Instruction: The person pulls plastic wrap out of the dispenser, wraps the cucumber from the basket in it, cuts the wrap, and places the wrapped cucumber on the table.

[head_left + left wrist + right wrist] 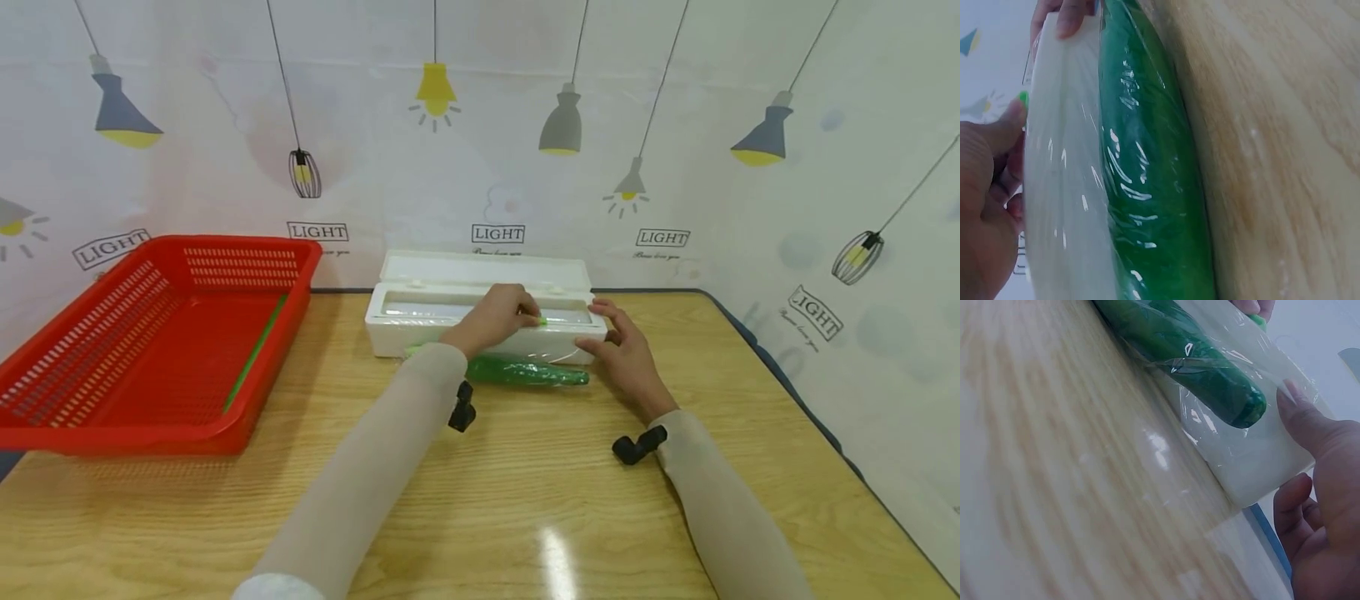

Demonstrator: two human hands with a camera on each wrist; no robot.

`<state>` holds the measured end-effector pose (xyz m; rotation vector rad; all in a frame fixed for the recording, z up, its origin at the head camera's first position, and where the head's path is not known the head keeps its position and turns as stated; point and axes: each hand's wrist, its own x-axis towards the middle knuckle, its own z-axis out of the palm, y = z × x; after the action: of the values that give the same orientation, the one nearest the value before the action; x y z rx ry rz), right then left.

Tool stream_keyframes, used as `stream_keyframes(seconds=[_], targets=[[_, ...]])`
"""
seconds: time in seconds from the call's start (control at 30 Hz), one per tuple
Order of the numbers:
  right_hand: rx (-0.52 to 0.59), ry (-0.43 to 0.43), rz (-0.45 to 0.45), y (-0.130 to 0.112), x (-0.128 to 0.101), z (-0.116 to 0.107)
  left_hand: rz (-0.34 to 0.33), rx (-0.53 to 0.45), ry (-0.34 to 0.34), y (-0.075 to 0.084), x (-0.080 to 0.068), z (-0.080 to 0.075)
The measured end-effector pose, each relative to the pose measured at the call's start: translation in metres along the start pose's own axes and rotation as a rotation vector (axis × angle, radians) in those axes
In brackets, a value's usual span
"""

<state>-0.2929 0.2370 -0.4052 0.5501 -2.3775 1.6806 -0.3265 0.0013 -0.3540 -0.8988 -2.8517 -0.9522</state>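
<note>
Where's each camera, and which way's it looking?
On head: faces forward and down at the white box; left grip, right grip and sleeves show.
On left wrist: faces along the box; left grip and right fingers show.
On right wrist: faces the box's end; right grip and left fingers show.
Both wrist views share a green thing.

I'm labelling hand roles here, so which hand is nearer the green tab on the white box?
Left. The left hand pinches the green tab; the right hand is off to its right, holding the right end of the box.
</note>
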Motion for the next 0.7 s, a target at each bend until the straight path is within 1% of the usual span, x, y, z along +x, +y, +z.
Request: stream_keyframes(seconds=[0.13, 0.27, 0.4, 0.53, 0.7], targets=[[-0.012, 0.001, 0.002, 0.0003, -0.0004, -0.001, -0.02, -0.109, 0.001, -0.0056, -0.0002, -0.0018], [-0.006, -0.003, 0.002, 0.0005, -0.0009, -0.0013, -0.024, -0.177, -0.001, -0.0074, 0.0009, -0.0046], [-0.005, -0.013, -0.004, 0.001, -0.0009, -0.001, -0.04, -0.223, -0.006, -0.0095, 0.0022, -0.0057], [-0.005, -0.013, -0.013, 0.0013, -0.0002, -0.001, -0.058, -0.232, -0.011, -0.0084, 0.002, -0.0066], [-0.013, -0.018, -0.022, 0.0013, 0.0008, -0.0023, -0.059, -0.216, -0.006, -0.0067, 0.0019, -0.0073]])
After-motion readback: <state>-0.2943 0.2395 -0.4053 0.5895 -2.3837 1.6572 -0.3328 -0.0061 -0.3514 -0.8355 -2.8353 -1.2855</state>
